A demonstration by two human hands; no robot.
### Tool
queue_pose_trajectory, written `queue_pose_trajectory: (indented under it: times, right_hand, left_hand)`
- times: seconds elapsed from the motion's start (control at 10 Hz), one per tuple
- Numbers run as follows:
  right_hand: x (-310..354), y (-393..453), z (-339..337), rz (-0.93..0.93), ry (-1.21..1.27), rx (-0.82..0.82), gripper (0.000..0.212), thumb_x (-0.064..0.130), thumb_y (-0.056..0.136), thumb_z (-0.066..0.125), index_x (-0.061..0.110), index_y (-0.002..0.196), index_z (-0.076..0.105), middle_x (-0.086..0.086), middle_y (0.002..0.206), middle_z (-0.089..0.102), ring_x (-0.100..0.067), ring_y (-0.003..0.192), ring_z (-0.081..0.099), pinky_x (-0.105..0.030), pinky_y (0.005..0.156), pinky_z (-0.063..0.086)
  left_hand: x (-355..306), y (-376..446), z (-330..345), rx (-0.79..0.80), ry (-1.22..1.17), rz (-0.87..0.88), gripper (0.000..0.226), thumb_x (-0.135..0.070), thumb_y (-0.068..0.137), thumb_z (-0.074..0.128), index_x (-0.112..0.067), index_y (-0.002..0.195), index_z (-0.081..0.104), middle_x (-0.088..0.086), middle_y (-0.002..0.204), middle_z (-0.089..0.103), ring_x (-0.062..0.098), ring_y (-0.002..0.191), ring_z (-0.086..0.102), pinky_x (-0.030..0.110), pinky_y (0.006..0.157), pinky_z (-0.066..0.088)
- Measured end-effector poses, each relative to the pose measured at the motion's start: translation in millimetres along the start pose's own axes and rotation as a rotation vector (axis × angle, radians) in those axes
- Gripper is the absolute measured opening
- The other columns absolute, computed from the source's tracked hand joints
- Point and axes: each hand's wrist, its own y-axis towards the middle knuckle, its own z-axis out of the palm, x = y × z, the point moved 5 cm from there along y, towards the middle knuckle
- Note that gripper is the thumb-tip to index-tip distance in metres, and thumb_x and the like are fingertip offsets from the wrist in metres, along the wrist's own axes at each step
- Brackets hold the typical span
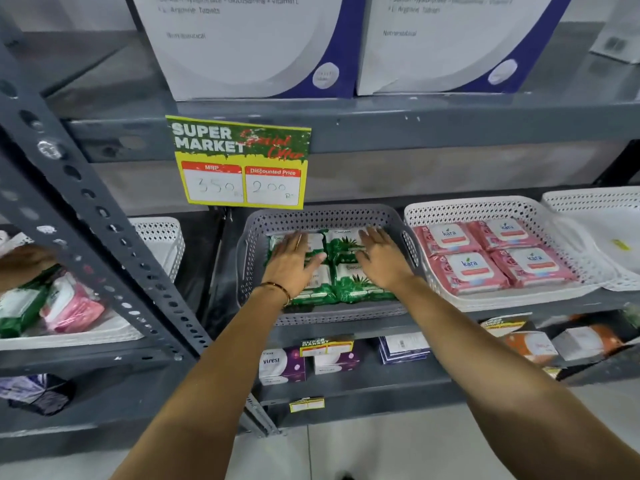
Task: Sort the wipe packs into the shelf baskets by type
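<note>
A grey perforated basket (pixel 322 218) on the middle shelf holds several green wipe packs (pixel 356 285) laid flat. My left hand (pixel 292 265) lies flat on the left packs with fingers spread. Over the right packs rests my right hand (pixel 384 259), palm down and open too. Neither hand grips a pack. Beside it, a white basket (pixel 485 207) holds several pink Kara wipe packs (pixel 467 268) in two rows. At the far left, a white tray (pixel 104 329) contains mixed green and pink packs (pixel 71 306).
Another person's hand (pixel 20 263) reaches into the left tray. A slanted grey shelf post (pixel 104 216) crosses the left side. A yellow price sign (pixel 239 161) hangs above the grey basket. Another white basket (pixel 595 202) stands far right. Boxes fill the lower shelf.
</note>
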Motion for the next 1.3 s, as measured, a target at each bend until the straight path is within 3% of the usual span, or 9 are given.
queue_pose_trajectory:
  times: [0.1,0.2,0.5,0.9,1.1,1.2,1.3]
  right_hand:
    - [2,18,18,-0.028,-0.058,0.097,0.058,0.034,0.1,0.028,0.014,0.151,0.009,-0.012,0.162,0.0,-0.031,0.149,-0.006,-0.046,0.121,-0.001]
    - [7,31,27,-0.047,-0.084,0.141,0.059,0.038,0.1,0.024,0.017,0.152,0.004,-0.009,0.162,-0.004,-0.028,0.149,-0.008,-0.045,0.12,-0.005]
    - [1,20,49,-0.002,-0.066,0.113,0.057,0.032,0.101,0.024,0.007,0.15,0.01,-0.012,0.161,0.008,-0.025,0.149,0.005,-0.043,0.122,0.0]
    - [0,22,59,-0.036,-0.111,0.177,0.063,0.039,0.101,0.015,0.007,0.149,-0.008,-0.013,0.16,-0.011,-0.025,0.148,-0.015,-0.043,0.12,-0.013]
    - [-3,24,60,-0.035,-0.107,0.203,0.063,0.04,0.1,0.014,0.007,0.149,-0.008,-0.013,0.16,-0.012,-0.025,0.148,-0.014,-0.044,0.121,-0.011]
    - [0,23,54,-0.016,-0.103,0.244,0.062,0.039,0.1,0.013,0.007,0.15,-0.007,-0.012,0.161,-0.01,-0.025,0.148,-0.012,-0.045,0.121,-0.009]
    - [5,17,38,-0.023,-0.073,0.17,0.061,0.038,0.1,0.016,0.007,0.15,-0.002,-0.014,0.161,-0.005,-0.027,0.149,-0.007,-0.045,0.121,-0.005]
  left_hand:
    - [0,19,12,0.045,0.049,-0.075,0.067,-0.05,0.096,0.016,-0.008,0.146,-0.002,0.011,0.155,-0.006,0.024,0.142,-0.007,0.036,0.114,-0.004]
    - [2,29,27,0.057,0.151,-0.075,0.066,-0.048,0.097,0.014,-0.006,0.145,-0.003,0.014,0.155,-0.007,0.026,0.141,-0.008,0.039,0.115,-0.003]
    - [7,29,49,0.127,0.193,-0.062,0.066,-0.049,0.096,0.014,-0.007,0.146,0.0,0.013,0.154,-0.009,0.025,0.141,-0.009,0.04,0.115,-0.005]
    - [9,30,56,0.118,0.234,-0.08,0.061,-0.043,0.097,0.009,-0.007,0.145,-0.007,0.011,0.154,-0.014,0.021,0.14,-0.015,0.038,0.114,-0.011]
    - [8,31,55,0.166,0.249,-0.091,0.063,-0.044,0.097,0.009,-0.006,0.144,-0.008,0.011,0.154,-0.015,0.021,0.14,-0.015,0.038,0.114,-0.01]
    - [5,31,46,0.263,0.222,-0.119,0.065,-0.046,0.097,0.01,-0.006,0.144,-0.01,0.011,0.154,-0.016,0.021,0.14,-0.015,0.037,0.115,-0.009]
    - [-5,26,29,0.225,0.171,-0.143,0.065,-0.045,0.098,0.013,-0.004,0.144,-0.008,0.012,0.154,-0.011,0.023,0.141,-0.011,0.036,0.115,-0.005]
